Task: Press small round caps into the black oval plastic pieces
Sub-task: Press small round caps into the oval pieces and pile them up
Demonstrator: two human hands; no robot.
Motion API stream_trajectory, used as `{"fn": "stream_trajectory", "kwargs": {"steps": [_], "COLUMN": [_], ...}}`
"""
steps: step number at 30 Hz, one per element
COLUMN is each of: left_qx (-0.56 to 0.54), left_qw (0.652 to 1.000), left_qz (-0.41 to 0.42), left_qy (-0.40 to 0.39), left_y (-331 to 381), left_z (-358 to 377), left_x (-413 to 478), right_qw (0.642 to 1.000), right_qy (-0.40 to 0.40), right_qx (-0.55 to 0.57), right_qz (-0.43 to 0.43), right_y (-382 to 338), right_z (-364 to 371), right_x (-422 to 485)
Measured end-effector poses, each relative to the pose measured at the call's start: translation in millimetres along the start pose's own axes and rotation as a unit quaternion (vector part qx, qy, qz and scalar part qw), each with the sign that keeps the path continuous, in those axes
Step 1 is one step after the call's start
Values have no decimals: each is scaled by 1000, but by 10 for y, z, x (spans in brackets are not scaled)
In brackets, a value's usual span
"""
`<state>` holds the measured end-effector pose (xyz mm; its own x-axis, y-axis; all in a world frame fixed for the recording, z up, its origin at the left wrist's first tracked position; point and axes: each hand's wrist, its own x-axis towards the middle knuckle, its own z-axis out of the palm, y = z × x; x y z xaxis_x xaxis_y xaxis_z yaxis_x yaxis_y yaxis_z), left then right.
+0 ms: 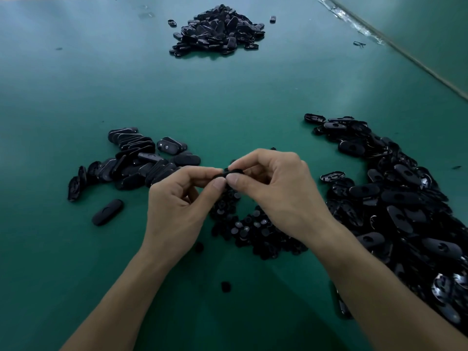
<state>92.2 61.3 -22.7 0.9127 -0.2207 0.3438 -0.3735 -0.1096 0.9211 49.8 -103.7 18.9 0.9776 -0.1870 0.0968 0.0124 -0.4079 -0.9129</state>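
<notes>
Stretching across the whole scene, a green table (pixel 101 84) carries a heap of black oval pieces (pixel 405 211) along the right side, a second heap (pixel 217 31) at far centre and a smaller group (pixel 136 160) at left. Near the centre lies a cluster of small round caps (pixel 253 231). Above it a person's left hand (pixel 177 209) and right hand (pixel 283 193) meet, the thumbs and forefingers of both pinching one black oval piece (pixel 231 172) held off the table; whether a cap sits in it cannot be told. A lone oval piece (pixel 107 212) lies at near left, a stray cap (pixel 226 286) between the forearms.
</notes>
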Motion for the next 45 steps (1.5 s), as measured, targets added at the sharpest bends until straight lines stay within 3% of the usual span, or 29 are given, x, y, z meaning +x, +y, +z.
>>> {"fn": "stream_trajectory", "kwargs": {"steps": [19,24,27,29,45], "left_qx": [-83,-95,-127,-131,-81], "left_qw": [995,994,991,990,995], "left_qz": [-51,-51,-53,-55,-60], "left_qy": [-11,1,0,-2,-9], "left_y": [31,-3,8,19,-54], "left_z": [-14,5,7,6,30], "left_x": [23,33,39,42,45], "right_qw": [996,987,937,921,958], "right_qy": [-67,-39,-41,-64,-26], "right_qx": [64,-158,-348,-383,-284], "right_qz": [-4,-7,6,24,32], "right_y": [-47,-28,10,40,115], "right_z": [52,-4,-38,-33,-31], "right_x": [-7,26,45,27,50]}}
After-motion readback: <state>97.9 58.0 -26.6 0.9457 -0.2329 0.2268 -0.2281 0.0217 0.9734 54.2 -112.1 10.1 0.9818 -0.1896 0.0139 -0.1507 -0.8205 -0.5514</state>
